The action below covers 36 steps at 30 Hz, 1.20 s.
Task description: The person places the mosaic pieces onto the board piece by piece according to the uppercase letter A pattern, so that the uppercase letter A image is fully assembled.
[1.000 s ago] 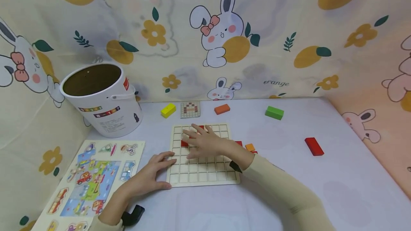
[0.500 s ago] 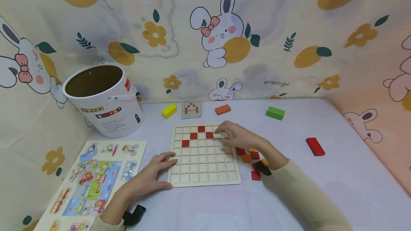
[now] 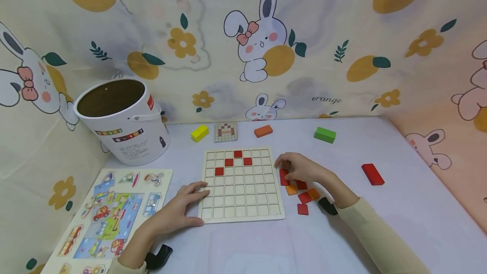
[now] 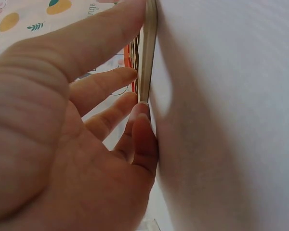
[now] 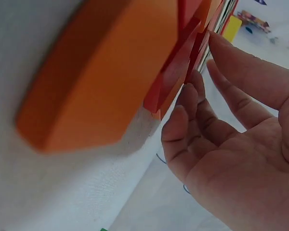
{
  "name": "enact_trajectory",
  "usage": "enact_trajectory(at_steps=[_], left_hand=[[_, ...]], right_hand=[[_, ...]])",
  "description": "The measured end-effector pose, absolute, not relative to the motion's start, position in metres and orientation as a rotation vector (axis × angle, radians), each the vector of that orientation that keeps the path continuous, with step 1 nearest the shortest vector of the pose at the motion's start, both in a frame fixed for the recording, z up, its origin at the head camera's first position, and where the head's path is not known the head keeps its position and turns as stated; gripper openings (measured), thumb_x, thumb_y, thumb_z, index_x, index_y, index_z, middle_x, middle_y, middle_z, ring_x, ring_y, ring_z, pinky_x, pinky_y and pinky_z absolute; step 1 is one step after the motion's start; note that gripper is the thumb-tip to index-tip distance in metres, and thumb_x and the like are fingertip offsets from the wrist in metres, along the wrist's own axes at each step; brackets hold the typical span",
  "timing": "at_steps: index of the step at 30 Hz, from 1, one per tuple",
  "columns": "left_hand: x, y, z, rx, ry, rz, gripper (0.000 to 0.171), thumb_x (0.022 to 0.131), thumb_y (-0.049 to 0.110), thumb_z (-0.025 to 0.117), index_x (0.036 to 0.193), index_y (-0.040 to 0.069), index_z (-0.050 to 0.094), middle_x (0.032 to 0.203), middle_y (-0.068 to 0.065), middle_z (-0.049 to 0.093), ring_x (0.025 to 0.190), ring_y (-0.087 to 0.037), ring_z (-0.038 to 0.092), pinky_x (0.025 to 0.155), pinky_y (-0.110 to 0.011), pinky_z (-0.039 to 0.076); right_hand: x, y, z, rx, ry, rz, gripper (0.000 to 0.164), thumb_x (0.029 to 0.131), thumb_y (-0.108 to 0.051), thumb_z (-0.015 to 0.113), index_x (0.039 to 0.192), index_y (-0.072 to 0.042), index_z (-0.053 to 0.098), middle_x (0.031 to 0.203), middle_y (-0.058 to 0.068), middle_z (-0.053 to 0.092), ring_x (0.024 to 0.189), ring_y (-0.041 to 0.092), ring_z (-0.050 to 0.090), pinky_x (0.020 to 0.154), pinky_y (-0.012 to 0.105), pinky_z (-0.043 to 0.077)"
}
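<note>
The wooden grid board (image 3: 243,200) lies mid-table with several red square tiles (image 3: 229,162) set in its upper cells. My left hand (image 3: 176,206) rests at the board's left edge, fingers spread, the thumb at the near corner. In the left wrist view, its fingertips touch the board's edge (image 4: 147,57). Just right of the board, my right hand (image 3: 302,167) pinches a red tile (image 3: 284,177) by its edges between thumb and fingertips. Loose red and orange tiles (image 3: 291,190) lie under and beside it; the right wrist view shows an orange tile (image 5: 106,82) up close.
Behind the board are a small pattern card (image 3: 225,132), a yellow block (image 3: 199,133), an orange block (image 3: 263,131) and a green block (image 3: 325,135). A red block (image 3: 373,174) lies far right. At left stand a white bucket (image 3: 133,147) and a picture puzzle (image 3: 163,181).
My right hand has moved from over the board rightward to the loose tiles, uncovering the red tiles on the grid. My left hand has stayed at the board's edge.
</note>
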<state>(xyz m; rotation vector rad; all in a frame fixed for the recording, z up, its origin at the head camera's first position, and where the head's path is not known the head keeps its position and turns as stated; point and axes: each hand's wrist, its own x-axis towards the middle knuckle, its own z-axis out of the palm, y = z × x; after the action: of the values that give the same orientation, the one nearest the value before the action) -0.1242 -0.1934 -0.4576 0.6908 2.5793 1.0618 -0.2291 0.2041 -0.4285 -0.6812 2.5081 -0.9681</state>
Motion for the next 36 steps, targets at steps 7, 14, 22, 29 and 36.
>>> enact_trajectory(at_steps=[7, 14, 22, 29, 36], left_hand=[[-0.124, -0.191, -0.457, 0.701, 2.575, 1.057, 0.078, 0.080, 0.038, 0.082, 0.145, 0.008, 0.052, 0.159, -0.009, 0.031, 0.145, -0.039, 0.023, 0.113, -0.061, 0.028], [-0.124, -0.192, -0.455, 0.707, 2.577, 1.059, 0.078, 0.080, 0.037, 0.082, 0.145, 0.007, 0.052, 0.159, -0.010, 0.030, 0.145, -0.040, 0.023, 0.113, -0.061, 0.028], [-0.125, -0.194, -0.457, 0.700, 2.575, 1.046, 0.079, 0.080, 0.039, 0.082, 0.145, 0.006, 0.051, 0.159, -0.009, 0.030, 0.144, -0.039, 0.024, 0.113, -0.061, 0.028], [-0.125, -0.195, -0.458, 0.716, 2.587, 1.039, 0.078, 0.080, 0.039, 0.081, 0.145, 0.006, 0.051, 0.159, -0.010, 0.031, 0.144, -0.040, 0.025, 0.112, -0.062, 0.028], [-0.124, -0.195, -0.457, 0.721, 2.592, 1.043, 0.078, 0.080, 0.040, 0.081, 0.145, 0.007, 0.052, 0.158, -0.010, 0.031, 0.142, -0.039, 0.027, 0.111, -0.063, 0.029]], right_hand=[[-0.226, 0.204, -0.426, -0.659, 2.543, -0.943, 0.028, 0.084, 0.010, 0.071, 0.107, -0.004, 0.065, 0.097, 0.006, 0.059, 0.093, 0.024, 0.054, 0.080, 0.030, 0.054], [-0.236, 0.187, -0.420, -0.743, 2.531, -1.015, 0.017, 0.088, 0.010, 0.064, 0.098, -0.003, 0.066, 0.088, 0.006, 0.060, 0.084, 0.023, 0.054, 0.069, 0.030, 0.050], [-0.256, 0.113, -0.421, -0.942, 2.272, -1.204, 0.016, 0.089, 0.009, 0.064, 0.102, 0.002, 0.067, 0.085, 0.007, 0.055, 0.074, 0.018, 0.051, 0.067, 0.027, 0.046], [-0.254, 0.052, -0.424, -1.008, 2.150, -1.181, 0.017, 0.088, 0.011, 0.063, 0.102, 0.005, 0.069, 0.080, 0.007, 0.057, 0.072, 0.013, 0.051, 0.065, 0.020, 0.046], [-0.249, 0.033, -0.427, -0.985, 2.168, -1.090, 0.015, 0.089, 0.010, 0.066, 0.101, 0.003, 0.071, 0.074, 0.005, 0.057, 0.064, 0.011, 0.053, 0.061, 0.019, 0.048]])
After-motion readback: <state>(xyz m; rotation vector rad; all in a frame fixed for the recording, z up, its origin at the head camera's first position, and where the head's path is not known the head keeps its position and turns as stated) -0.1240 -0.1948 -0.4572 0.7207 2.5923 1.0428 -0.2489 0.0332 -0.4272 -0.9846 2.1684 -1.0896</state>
